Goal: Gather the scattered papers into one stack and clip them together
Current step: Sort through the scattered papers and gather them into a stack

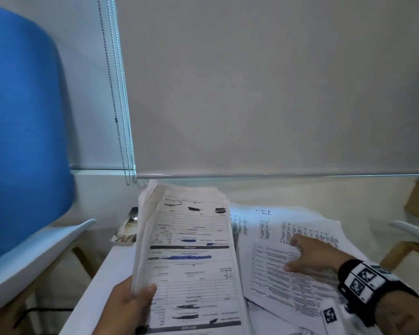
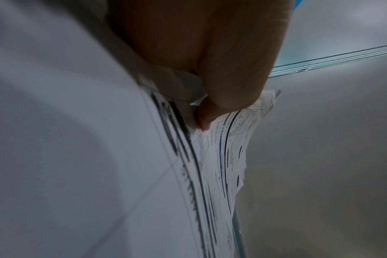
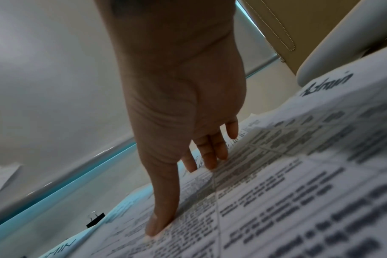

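Observation:
My left hand grips a thick stack of printed forms by its near left edge, lifted and tilted over the white table. In the left wrist view the thumb pinches the stack from above. Loose printed sheets lie overlapping on the right half of the table. My right hand rests flat on them, fingers straight and spread. The right wrist view shows the right hand pressing its fingertips on the sheets. A black binder clip lies beyond the papers.
A blue chair stands close on the left, and a pale chair arm is at the right. A roller blind with a bead chain hangs behind the table. A glossy booklet lies at the table's far left corner.

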Motion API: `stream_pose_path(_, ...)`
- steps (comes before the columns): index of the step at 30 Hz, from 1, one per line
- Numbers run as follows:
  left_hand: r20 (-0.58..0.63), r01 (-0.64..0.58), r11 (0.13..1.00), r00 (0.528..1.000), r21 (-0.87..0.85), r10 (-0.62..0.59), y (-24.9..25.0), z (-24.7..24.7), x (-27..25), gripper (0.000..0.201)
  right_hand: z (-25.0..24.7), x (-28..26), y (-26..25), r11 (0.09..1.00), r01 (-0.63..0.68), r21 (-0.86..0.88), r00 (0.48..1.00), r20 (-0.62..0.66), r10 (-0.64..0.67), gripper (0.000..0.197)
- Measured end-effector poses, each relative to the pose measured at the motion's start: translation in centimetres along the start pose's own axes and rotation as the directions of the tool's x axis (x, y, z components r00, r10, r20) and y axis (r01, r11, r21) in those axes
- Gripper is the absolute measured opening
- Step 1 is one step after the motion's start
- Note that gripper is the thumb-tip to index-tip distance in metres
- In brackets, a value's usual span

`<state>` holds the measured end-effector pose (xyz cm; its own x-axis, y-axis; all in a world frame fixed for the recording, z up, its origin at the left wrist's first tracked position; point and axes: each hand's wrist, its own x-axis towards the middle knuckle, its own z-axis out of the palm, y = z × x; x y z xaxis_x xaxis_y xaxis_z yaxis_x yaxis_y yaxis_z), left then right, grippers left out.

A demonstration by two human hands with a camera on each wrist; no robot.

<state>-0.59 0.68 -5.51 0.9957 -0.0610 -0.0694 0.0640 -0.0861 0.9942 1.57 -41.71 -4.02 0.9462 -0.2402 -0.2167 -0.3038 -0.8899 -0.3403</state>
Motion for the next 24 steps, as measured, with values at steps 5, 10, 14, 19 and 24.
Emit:
stream_pose_path(5,0.087,-0.037,0.999,0.995,-0.006,0.037,0.0,-0.6,0.1,0.072,0.2,0.2,-0.3,0.996,0.049,-0.08,0.996,-0.069,-0.055,0.051)
stream_pose_path(10,0.153,-0.138,0.99,0.979,0.007,0.135,1.7,-0.3,-0.1,0.026,-0.9,-0.3,-0.3,0.982,0.162,-0.092,0.983,-0.066,-0.169,0.024)
stream_pose_path(14,0.108,-0.141,0.989,0.985,0.032,0.137,0.8,-0.5,1.2,0.06,-4.0,-1.3,-0.7,0.932,0.355,-0.067,0.927,-0.106,-0.361,0.007)
stream_pose_path(19,0.088,-0.141,0.99,0.986,0.0,0.14,0.1,-0.5,1.1,0.056,-10.5,-6.0,-3.3,0.854,0.521,0.005,0.8,-0.352,-0.486,0.026)
stream_pose_path(24,-0.005,-0.111,0.994,0.994,-0.022,0.111,-0.6,-0.3,0.7,0.032,-13.8,-9.1,-4.6,0.76,0.589,0.273,0.701,-0.64,-0.314,0.013)
